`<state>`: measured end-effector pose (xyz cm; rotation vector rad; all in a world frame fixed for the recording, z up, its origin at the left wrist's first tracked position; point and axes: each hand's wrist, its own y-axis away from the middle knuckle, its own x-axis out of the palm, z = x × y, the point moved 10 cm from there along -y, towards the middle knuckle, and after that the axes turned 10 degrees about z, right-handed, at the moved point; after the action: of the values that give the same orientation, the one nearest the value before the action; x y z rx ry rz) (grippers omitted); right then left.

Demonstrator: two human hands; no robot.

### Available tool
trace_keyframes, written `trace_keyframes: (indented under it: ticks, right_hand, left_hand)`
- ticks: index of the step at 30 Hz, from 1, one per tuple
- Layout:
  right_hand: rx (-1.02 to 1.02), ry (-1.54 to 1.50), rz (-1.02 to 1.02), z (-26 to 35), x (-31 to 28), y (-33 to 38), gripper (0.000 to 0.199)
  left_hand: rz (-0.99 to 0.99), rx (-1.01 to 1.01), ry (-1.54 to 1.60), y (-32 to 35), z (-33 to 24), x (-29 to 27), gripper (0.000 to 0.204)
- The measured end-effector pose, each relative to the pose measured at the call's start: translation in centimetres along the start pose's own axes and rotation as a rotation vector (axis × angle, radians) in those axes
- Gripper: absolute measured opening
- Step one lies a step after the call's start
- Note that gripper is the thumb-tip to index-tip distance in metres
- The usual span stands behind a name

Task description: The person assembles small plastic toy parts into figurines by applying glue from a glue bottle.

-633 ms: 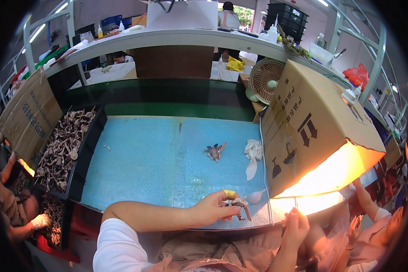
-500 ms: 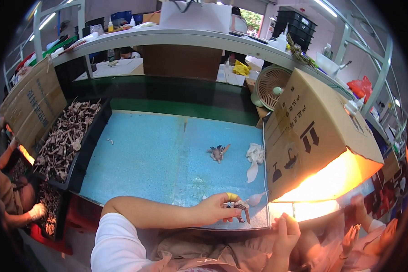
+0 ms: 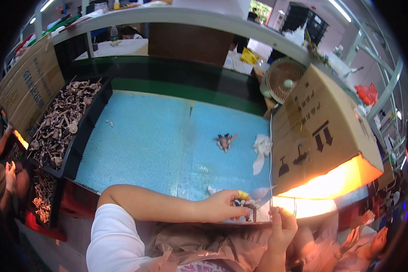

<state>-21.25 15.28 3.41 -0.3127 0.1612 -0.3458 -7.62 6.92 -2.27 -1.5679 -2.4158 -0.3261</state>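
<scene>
My left hand [image 3: 226, 206], with yellow tape around a finger, is closed on a small figurine [image 3: 250, 207] with dark and pale parts, held over the table's front edge. Just to its right, my right hand [image 3: 283, 226] has its fingertips pinched together; whatever they hold is too small to make out. Behind the figurine lies a translucent squeeze bottle [image 3: 260, 193] with a thin pointed tip. Another figurine [image 3: 224, 142] of similar look rests farther back on the blue tabletop [image 3: 140, 140], and a crumpled white tissue [image 3: 261, 149] is beside it.
On the right, a cardboard box [image 3: 319, 122] stands with bright light glowing from its open side. A fan [image 3: 283, 81] is behind it. At left, a black tray [image 3: 75, 149] holds many small figurine pieces. Other people sit at both sides.
My left hand and the figurine have come slightly right, closer to my pinched right hand. The whole view has shifted a little; the figurine on the table stays beside the tissue.
</scene>
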Motion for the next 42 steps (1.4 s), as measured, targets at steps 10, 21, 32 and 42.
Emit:
trace_keyframes:
  ticks: [10, 21, 32, 42]
  right_hand:
    - [-0.158, 0.030, 0.019, 1.5, 2.0, -0.6, 0.022]
    - [-0.392, 0.506, 0.141, 3.3, 4.4, -0.7, 0.022]
    - [-0.368, 0.703, 0.322, 3.5, 6.0, -1.7, 0.025]
    - [-0.386, 0.735, 0.308, 3.7, 6.1, -1.5, 0.026]
  left_hand:
    - [-0.024, -0.067, -0.005, -0.1, -0.1, -0.8, 0.030]
    - [0.006, -0.084, -0.082, 0.6, 0.9, -0.2, 0.029]
    - [-0.042, -0.080, -0.134, 0.2, 0.7, -0.6, 0.027]
    - [-0.031, 0.006, -0.410, 0.5, -0.8, -0.5, 0.030]
